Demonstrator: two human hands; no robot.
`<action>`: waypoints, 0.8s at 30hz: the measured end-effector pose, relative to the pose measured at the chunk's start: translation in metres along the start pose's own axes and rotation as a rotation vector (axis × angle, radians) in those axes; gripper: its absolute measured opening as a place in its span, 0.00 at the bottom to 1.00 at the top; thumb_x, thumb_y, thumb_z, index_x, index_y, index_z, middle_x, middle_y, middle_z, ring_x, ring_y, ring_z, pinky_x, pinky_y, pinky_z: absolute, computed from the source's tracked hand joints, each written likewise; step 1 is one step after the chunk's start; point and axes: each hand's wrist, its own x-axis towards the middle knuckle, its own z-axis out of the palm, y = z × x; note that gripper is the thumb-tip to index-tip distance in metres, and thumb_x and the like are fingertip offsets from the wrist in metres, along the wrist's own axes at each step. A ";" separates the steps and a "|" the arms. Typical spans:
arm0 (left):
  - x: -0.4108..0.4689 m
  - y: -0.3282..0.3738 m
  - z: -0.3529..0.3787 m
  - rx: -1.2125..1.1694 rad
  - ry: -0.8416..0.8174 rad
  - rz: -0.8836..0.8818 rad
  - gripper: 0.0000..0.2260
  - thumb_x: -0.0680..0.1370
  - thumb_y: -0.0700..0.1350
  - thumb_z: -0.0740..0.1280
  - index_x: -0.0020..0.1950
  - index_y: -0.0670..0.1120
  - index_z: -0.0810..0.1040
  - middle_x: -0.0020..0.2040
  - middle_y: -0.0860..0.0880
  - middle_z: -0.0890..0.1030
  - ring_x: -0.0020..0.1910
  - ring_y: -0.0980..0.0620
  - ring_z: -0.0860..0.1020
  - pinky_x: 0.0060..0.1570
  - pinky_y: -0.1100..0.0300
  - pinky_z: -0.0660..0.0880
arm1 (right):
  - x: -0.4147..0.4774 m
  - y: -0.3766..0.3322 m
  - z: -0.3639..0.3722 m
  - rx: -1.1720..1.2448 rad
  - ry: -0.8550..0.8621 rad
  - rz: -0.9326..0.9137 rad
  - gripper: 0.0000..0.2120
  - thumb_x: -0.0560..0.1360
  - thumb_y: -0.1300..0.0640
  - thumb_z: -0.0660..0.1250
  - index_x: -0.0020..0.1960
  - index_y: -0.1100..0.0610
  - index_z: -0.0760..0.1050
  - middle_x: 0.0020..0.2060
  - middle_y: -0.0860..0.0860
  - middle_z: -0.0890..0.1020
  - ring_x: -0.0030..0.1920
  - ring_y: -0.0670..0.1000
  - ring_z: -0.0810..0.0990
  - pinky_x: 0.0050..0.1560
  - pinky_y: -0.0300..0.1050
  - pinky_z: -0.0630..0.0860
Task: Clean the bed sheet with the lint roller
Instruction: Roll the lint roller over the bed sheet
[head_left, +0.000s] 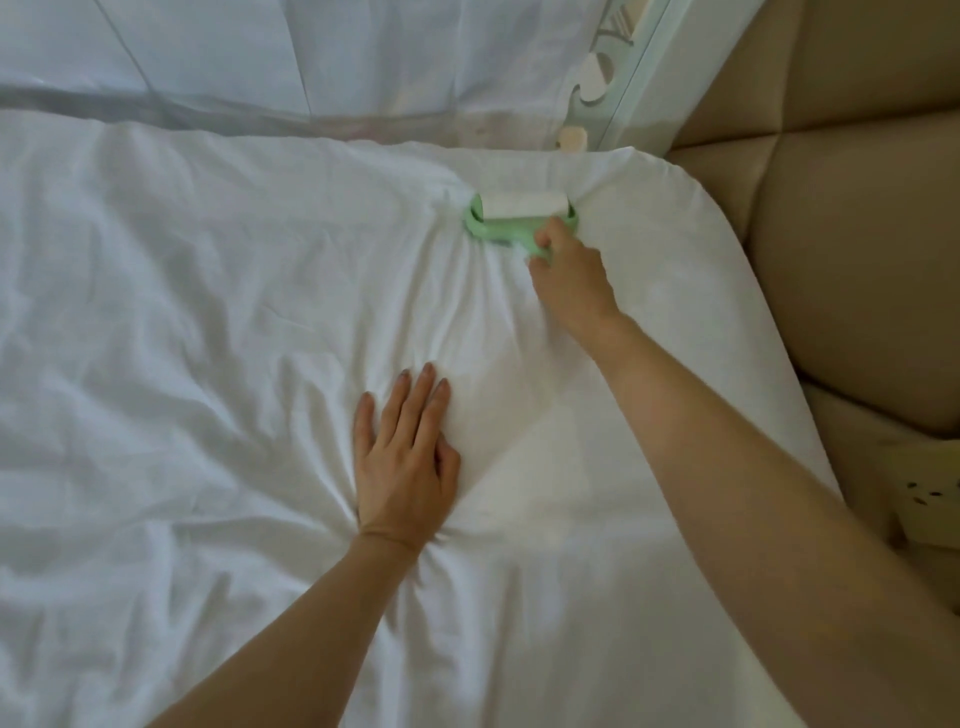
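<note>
left hand (402, 462) flat, fingers straight; right hand (569, 280) gripping, arm outstretched.

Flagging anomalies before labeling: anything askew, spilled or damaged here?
Only the bed sheet: it is bunched into creases fanning between the flat left hand and the lint roller gripped by the right hand. No spill or damage visible.

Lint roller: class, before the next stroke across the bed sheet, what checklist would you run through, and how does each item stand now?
1. Grip of the right hand on the lint roller handle: ok, fingers curl round it.
2. Roll lying on the bed sheet: ok, near the far corner.
3. Palm of the left hand pressing the sheet flat: ok, fingers straight.
4. Sheet smooth between roller and left hand: not ok, folds bunch there.
5. Roll's sticky surface clean: cannot tell.
</note>
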 end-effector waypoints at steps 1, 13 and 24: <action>0.000 0.000 0.000 0.001 -0.004 0.001 0.22 0.75 0.42 0.56 0.68 0.43 0.75 0.71 0.46 0.72 0.72 0.46 0.68 0.70 0.41 0.61 | -0.024 0.009 0.001 -0.002 0.004 0.003 0.12 0.78 0.58 0.58 0.61 0.57 0.69 0.53 0.58 0.78 0.53 0.61 0.76 0.45 0.46 0.69; 0.001 0.003 0.002 0.031 -0.052 -0.018 0.23 0.75 0.43 0.56 0.68 0.43 0.75 0.71 0.46 0.71 0.72 0.46 0.67 0.71 0.40 0.60 | -0.217 0.040 -0.025 -0.279 -0.243 0.194 0.18 0.81 0.49 0.52 0.71 0.43 0.57 0.42 0.54 0.79 0.50 0.56 0.77 0.41 0.46 0.68; 0.003 0.001 0.006 0.016 -0.046 -0.028 0.23 0.74 0.43 0.56 0.67 0.43 0.76 0.71 0.46 0.72 0.72 0.47 0.67 0.70 0.40 0.60 | -0.003 -0.007 0.005 -0.044 0.001 0.041 0.16 0.78 0.59 0.57 0.65 0.58 0.67 0.55 0.61 0.77 0.55 0.62 0.75 0.48 0.47 0.69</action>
